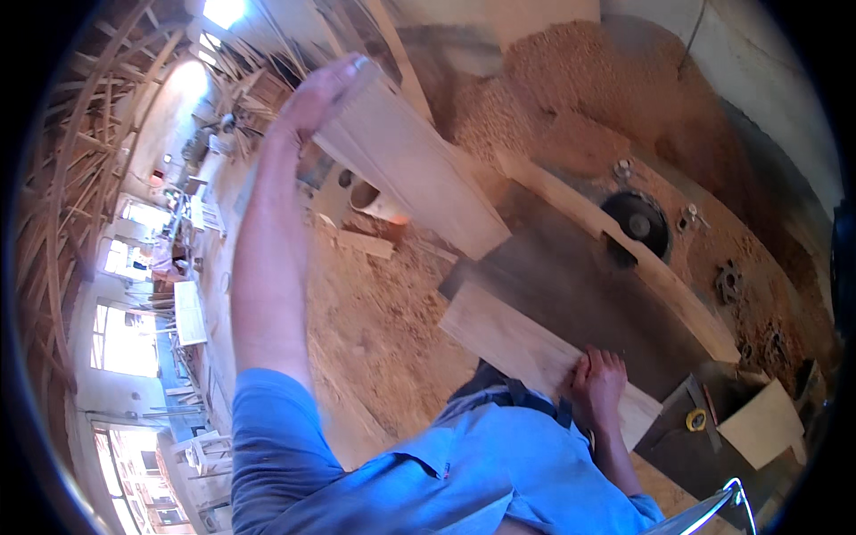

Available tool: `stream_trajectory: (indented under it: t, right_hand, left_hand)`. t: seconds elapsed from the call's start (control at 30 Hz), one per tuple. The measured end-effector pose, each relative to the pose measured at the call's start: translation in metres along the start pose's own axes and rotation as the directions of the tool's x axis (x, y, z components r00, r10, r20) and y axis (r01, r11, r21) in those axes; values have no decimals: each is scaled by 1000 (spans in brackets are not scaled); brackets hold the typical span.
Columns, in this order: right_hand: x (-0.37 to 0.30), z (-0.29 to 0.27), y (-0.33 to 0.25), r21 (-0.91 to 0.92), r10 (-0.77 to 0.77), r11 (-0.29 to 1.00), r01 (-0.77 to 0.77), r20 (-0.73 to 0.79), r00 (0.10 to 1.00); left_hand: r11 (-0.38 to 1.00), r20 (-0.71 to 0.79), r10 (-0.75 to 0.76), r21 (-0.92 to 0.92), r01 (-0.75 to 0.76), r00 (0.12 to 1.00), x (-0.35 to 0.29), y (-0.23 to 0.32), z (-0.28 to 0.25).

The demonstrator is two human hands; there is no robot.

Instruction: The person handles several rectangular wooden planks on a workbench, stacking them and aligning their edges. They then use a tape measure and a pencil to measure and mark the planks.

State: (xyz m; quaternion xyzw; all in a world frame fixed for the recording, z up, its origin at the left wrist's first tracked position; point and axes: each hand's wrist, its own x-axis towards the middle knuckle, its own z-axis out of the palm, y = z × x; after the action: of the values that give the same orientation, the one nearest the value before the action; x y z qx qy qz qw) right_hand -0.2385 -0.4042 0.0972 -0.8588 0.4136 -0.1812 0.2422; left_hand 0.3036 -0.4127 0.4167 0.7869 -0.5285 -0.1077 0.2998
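Note:
My left arm reaches out to the far left, and my left hand (328, 96) is closed on the outer end of a wide, pale wooden panel (419, 165) with long lines along its edge. The panel's near end meets the edge of a dark machine table (571, 267). Close to my waist, a second pale wooden board (513, 334) lies along the table's near edge. My right hand (601, 385) is closed over this board, its fingers at the board's far edge; the thumb's grip is partly hidden.
A wooden fence (664, 290) crosses the table beside a black round machine part (636, 218). Sawdust (571, 85) is heaped behind. A tape measure (695, 419) and cardboard-like sheet (764, 426) lie at right. Below the panel are a white bucket (379, 203) and wood offcuts (364, 242).

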Motion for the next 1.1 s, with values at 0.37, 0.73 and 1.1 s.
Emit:
stream_trajectory:
  t: [0.37, 0.73, 1.1]
  right_hand:
    - [-5, 15, 19, -32, -55, 998, 54, -29, 998]
    - [-7, 16, 20, -33, -21, 999, 20, -22, 1000]
    - [-9, 11, 15, -17, -21, 1000, 20, -39, 999]
  left_hand:
    - [976, 47, -219, 25, 218, 975, -1, 50, 16]
    - [984, 29, -155, 94, 152, 987, -11, 72, 32]
    - [994, 57, -95, 61, 92, 994, 1, 50, 25]
